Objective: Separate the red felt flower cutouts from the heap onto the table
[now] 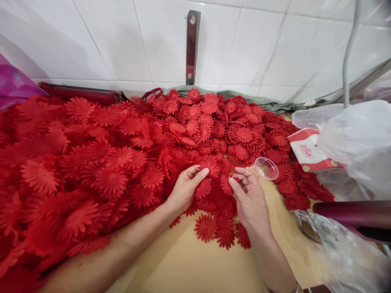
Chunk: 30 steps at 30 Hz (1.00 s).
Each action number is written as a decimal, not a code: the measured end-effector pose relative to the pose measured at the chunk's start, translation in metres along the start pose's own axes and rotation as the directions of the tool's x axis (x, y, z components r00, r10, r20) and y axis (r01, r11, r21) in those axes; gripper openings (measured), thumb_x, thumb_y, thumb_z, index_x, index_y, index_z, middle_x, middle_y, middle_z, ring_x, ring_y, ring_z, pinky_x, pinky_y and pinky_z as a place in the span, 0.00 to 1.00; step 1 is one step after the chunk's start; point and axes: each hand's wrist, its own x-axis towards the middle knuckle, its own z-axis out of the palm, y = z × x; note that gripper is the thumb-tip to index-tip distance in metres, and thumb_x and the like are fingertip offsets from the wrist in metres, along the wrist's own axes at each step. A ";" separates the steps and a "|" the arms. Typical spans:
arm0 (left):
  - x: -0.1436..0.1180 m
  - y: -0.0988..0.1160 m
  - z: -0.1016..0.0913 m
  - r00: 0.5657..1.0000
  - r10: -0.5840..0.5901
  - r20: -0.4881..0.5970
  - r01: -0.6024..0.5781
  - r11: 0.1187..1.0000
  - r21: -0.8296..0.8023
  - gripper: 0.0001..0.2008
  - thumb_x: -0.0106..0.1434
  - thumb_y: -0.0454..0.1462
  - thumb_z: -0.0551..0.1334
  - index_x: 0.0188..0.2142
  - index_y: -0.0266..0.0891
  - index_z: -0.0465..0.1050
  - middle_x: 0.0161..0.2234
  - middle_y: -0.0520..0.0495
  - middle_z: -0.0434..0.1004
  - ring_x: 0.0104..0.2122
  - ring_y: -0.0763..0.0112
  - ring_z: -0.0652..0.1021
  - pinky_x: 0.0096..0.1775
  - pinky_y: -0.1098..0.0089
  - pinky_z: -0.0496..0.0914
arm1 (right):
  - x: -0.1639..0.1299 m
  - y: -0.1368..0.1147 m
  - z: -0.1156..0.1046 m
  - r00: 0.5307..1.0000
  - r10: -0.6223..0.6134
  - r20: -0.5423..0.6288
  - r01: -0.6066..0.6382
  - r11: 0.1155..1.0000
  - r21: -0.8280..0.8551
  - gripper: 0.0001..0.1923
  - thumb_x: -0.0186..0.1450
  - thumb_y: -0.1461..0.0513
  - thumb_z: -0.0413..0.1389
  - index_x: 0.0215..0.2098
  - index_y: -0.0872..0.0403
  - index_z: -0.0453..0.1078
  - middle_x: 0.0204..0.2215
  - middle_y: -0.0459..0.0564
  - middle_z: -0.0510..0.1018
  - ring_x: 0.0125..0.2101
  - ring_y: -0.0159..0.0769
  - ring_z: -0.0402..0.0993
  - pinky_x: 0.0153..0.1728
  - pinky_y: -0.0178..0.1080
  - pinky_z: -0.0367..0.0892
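Observation:
A large heap of red flower-shaped cutouts [111, 179] with narrow petals spreads over the table. My left hand [187, 185] is closed in a pinch at the heap's front, a red flower cutout [203, 188] at its thumb and fingertips. Opposite it, my right hand [249, 195] pinches the edge of another red flower cutout [225, 185] between thumb and forefinger, its other fingers curled. Both hands are apart from each other. Several loose flower cutouts [205, 228] lie on the table just below them. A small clear plastic cup [266, 168] sits beyond my right hand.
The tan tabletop [183, 264] shows in front. On the right are white plastic bags [357, 134], a red-and-white box [311, 150], a clear bag [339, 248] and a dark red object [351, 215]. A metal bracket [192, 49] is fixed to the tiled wall. A red pouch [85, 94] lies behind the heap.

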 end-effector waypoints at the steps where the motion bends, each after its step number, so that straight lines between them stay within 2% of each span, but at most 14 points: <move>1: 0.000 0.000 0.000 1.000 0.000 -0.002 0.001 1.000 0.012 0.16 0.50 0.42 0.77 0.32 0.36 0.77 0.30 0.53 0.81 0.29 0.76 0.78 0.37 0.74 0.73 | 0.000 0.001 0.000 1.000 0.003 0.007 -0.003 1.000 -0.010 0.19 0.59 0.56 0.68 0.46 0.47 0.71 0.34 0.42 0.74 0.35 0.30 0.69 0.40 0.35 0.65; 5: 0.000 0.000 -0.001 1.000 -0.001 0.020 0.000 0.999 0.041 0.16 0.51 0.42 0.77 0.33 0.36 0.77 0.30 0.53 0.81 0.30 0.76 0.78 0.38 0.73 0.73 | -0.001 0.004 -0.001 1.000 -0.017 0.011 0.017 0.998 -0.057 0.17 0.60 0.56 0.67 0.45 0.48 0.72 0.35 0.42 0.72 0.34 0.30 0.67 0.38 0.34 0.64; 10: -0.001 0.001 0.000 1.000 0.009 0.017 -0.009 1.000 -0.016 0.16 0.53 0.42 0.76 0.34 0.37 0.75 0.31 0.54 0.81 0.29 0.77 0.78 0.38 0.74 0.73 | -0.002 0.003 -0.001 0.997 -0.070 0.026 0.074 0.985 -0.157 0.15 0.64 0.54 0.63 0.46 0.50 0.70 0.36 0.44 0.72 0.35 0.32 0.68 0.39 0.36 0.65; 16: 0.000 0.000 0.000 1.000 0.005 -0.023 -0.006 1.000 -0.019 0.18 0.52 0.43 0.76 0.37 0.40 0.73 0.31 0.55 0.81 0.29 0.76 0.78 0.37 0.74 0.73 | -0.007 -0.008 0.004 0.977 -0.215 -0.008 0.203 0.933 -0.297 0.12 0.67 0.54 0.60 0.43 0.51 0.67 0.34 0.45 0.70 0.33 0.33 0.67 0.36 0.36 0.65; 22: 0.000 -0.002 -0.001 0.999 0.027 0.044 -0.029 0.999 0.036 0.15 0.57 0.44 0.73 0.38 0.39 0.73 0.34 0.55 0.80 0.31 0.78 0.78 0.39 0.75 0.73 | -0.011 -0.009 0.004 0.986 -0.150 0.074 0.166 0.936 -0.310 0.11 0.69 0.53 0.56 0.43 0.49 0.65 0.23 0.37 0.60 0.22 0.30 0.56 0.26 0.35 0.57; 26: 0.000 -0.001 -0.002 0.998 0.021 0.062 -0.023 0.999 0.036 0.15 0.57 0.43 0.74 0.38 0.39 0.73 0.33 0.55 0.79 0.31 0.78 0.77 0.39 0.76 0.73 | -0.013 -0.009 0.003 0.985 -0.143 0.099 0.172 0.884 -0.434 0.12 0.71 0.51 0.53 0.39 0.51 0.67 0.22 0.39 0.63 0.22 0.30 0.57 0.26 0.36 0.57; 30: 0.000 -0.002 -0.002 0.998 0.017 0.058 -0.018 1.000 0.024 0.16 0.56 0.44 0.74 0.37 0.40 0.73 0.33 0.55 0.80 0.30 0.77 0.78 0.39 0.75 0.73 | -0.012 -0.008 0.001 0.981 -0.164 0.102 0.193 0.873 -0.448 0.15 0.72 0.50 0.51 0.36 0.51 0.70 0.29 0.45 0.73 0.30 0.34 0.68 0.33 0.37 0.64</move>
